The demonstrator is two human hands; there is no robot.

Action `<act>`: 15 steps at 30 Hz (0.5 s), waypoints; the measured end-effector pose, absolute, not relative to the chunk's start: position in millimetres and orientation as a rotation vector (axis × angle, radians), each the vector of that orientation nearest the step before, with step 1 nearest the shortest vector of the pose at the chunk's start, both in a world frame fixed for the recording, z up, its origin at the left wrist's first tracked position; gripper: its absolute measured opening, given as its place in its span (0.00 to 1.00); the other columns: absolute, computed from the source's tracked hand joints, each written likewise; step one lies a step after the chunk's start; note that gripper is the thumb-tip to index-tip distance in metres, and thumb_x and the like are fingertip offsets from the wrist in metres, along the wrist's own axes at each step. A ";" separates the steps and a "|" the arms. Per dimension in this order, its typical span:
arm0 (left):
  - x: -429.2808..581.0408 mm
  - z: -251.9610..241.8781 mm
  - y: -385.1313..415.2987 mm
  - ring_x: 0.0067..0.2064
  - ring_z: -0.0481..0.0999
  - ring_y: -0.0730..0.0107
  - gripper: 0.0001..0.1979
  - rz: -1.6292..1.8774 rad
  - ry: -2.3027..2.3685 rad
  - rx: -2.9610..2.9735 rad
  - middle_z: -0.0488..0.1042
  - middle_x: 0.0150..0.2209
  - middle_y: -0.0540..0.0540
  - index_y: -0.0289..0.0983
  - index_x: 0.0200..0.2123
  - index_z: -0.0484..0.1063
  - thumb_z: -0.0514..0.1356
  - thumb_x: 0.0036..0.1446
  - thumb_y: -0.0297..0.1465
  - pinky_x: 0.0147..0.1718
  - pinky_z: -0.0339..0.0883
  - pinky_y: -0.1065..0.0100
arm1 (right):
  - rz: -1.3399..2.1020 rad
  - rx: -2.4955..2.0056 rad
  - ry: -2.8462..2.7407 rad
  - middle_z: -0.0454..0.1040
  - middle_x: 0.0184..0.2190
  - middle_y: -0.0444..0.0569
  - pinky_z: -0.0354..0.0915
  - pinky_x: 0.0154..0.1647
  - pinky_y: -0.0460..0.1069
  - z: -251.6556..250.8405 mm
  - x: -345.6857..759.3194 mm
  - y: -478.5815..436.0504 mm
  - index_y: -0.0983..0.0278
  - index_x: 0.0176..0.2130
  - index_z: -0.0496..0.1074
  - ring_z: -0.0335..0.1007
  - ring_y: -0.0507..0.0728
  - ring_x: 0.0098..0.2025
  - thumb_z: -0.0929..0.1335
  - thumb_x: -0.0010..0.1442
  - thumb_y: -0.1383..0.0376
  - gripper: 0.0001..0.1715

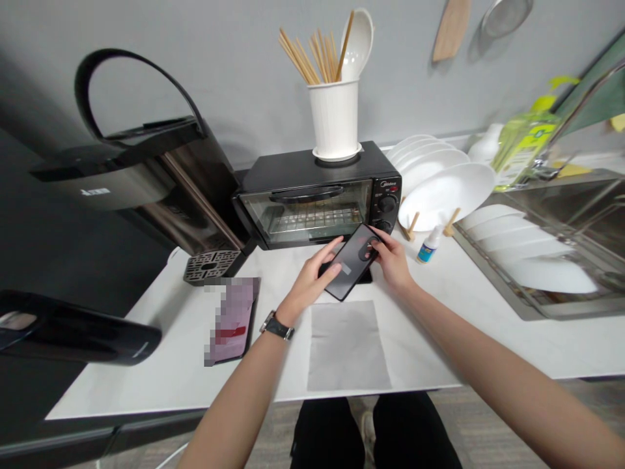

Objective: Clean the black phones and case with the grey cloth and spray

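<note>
Forearms low in frame, left hand (312, 277) and right hand (390, 257) pinching dark phone (352, 260) between them (grey cloth (346, 345) lying near)

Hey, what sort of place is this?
Most likely a kitchen: a toaster oven stands on the white counter, white plates lean beside it, and a steel sink lies to the right. The left hand and right hand hold a dark phone.
</note>
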State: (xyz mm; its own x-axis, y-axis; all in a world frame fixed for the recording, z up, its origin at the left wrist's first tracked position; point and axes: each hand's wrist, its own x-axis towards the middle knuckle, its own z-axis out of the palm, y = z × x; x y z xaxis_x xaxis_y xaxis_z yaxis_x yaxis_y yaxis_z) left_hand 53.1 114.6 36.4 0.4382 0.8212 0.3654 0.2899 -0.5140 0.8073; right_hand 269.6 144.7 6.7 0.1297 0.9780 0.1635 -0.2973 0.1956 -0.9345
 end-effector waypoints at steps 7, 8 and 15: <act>57.7 29.1 122.0 0.42 0.82 0.64 0.21 1.166 1.155 1.998 0.84 0.42 0.46 0.40 0.62 0.72 0.60 0.68 0.37 0.49 0.74 0.64 | 1.187 -0.872 -0.938 0.81 0.36 0.47 0.75 0.38 0.53 5.0 270.1 144.1 0.59 0.44 0.79 0.76 0.57 0.36 0.75 0.52 0.52 0.22; 57.3 27.6 123.7 0.43 0.83 0.63 0.19 1.197 1.197 2.011 0.84 0.44 0.45 0.40 0.59 0.74 0.60 0.68 0.37 0.49 0.74 0.63 | 1.204 -0.866 -0.943 0.82 0.36 0.48 0.76 0.38 0.54 5.3 270.0 143.4 0.59 0.44 0.79 0.76 0.58 0.36 0.75 0.52 0.51 0.22; 52.6 22.0 130.1 0.51 0.82 0.57 0.13 1.281 1.318 2.037 0.84 0.50 0.45 0.42 0.51 0.80 0.62 0.67 0.36 0.54 0.73 0.59 | 1.273 -0.862 -1.011 0.82 0.34 0.48 0.77 0.37 0.53 8.3 266.7 139.6 0.61 0.41 0.81 0.77 0.57 0.34 0.80 0.46 0.49 0.27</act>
